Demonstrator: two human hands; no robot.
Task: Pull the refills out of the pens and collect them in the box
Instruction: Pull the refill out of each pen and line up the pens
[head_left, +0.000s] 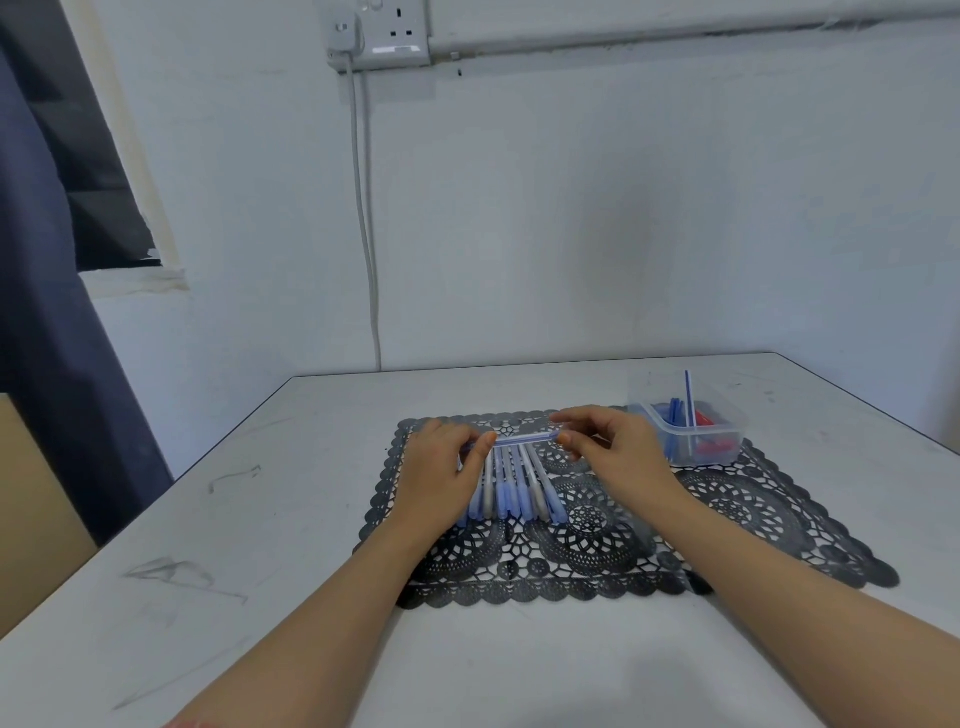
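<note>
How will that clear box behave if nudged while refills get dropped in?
Probably light and easy to shove: the box is thin clear plastic holding only a few refills. It looks low and wide, so tipping seems unlikely. The lace mat under its near edge may add some grip.

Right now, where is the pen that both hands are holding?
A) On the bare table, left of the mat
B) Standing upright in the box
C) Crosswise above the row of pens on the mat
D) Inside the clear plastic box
C: the left hand and the right hand pinch the ends of the pen, which lies crosswise over the row of pens on the black mat, apart from the box.
</note>
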